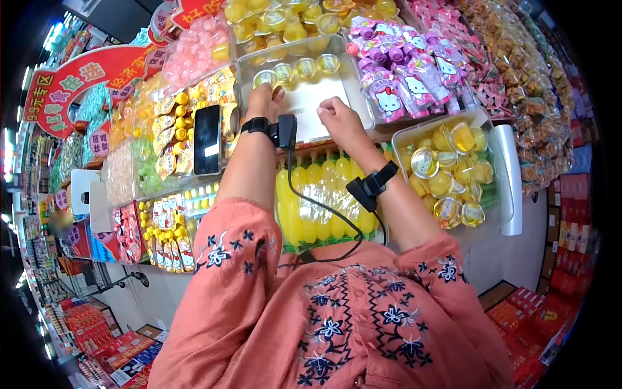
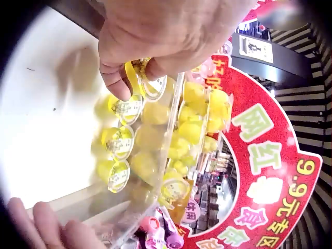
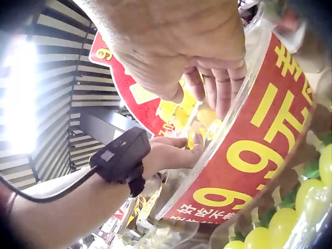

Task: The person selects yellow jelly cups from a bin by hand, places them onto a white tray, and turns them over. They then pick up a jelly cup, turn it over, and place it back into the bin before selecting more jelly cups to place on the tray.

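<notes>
My left hand [image 1: 262,102] reaches into a clear plastic bin [image 1: 304,120] with a white bottom. Its thumb and fingers pinch a yellow jelly cup [image 2: 154,87] with a printed clear lid, at the left end of a row along the bin's far wall. Three similar jelly cups [image 2: 118,142] stand beside it, lids facing the wall. My right hand [image 1: 341,122] hovers over the bin's near right part, fingers loosely curled and holding nothing. In the right wrist view, the left hand [image 3: 176,154] shows beyond the right hand [image 3: 176,52].
A second bin of loose jelly cups [image 1: 447,162] stands at the right. Purple Hello Kitty packs [image 1: 402,74] fill the right neighbour. A phone [image 1: 207,139] lies over packets at the left. Yellow bottle-shaped packs [image 1: 324,198] line the near side; a black cable [image 1: 324,207] hangs across them.
</notes>
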Demonstrator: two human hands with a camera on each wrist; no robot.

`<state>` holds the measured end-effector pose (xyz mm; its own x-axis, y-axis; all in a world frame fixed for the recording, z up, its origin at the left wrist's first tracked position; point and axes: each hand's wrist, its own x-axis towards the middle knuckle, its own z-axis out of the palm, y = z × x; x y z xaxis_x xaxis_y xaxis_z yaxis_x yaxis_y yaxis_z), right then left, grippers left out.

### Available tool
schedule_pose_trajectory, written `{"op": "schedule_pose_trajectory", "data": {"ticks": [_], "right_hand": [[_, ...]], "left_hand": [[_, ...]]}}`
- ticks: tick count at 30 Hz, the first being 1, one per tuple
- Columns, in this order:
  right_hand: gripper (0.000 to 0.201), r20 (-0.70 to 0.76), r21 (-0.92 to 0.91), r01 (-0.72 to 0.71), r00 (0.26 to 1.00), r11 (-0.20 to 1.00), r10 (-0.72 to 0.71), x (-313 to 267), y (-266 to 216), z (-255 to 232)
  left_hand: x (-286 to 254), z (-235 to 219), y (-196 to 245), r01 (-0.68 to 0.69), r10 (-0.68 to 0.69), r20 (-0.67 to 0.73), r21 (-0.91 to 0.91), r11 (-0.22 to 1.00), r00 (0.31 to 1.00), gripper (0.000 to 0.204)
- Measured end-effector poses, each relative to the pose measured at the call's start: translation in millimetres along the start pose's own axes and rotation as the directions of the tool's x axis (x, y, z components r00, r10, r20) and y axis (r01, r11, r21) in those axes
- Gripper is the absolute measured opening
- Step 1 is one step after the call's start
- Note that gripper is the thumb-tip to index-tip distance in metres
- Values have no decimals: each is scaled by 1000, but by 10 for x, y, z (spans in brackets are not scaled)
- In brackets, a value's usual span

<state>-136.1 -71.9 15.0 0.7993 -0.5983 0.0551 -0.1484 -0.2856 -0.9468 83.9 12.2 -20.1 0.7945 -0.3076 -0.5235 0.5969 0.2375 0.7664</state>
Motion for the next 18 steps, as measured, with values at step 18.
{"op": "schedule_pose_trajectory", "data": {"ticks": [18], "right_hand": [[23, 17, 16, -43, 999, 999, 43, -42, 74, 11]], "left_hand": [[348, 258, -156, -64, -33, -398, -229, 971, 917, 32]]}}
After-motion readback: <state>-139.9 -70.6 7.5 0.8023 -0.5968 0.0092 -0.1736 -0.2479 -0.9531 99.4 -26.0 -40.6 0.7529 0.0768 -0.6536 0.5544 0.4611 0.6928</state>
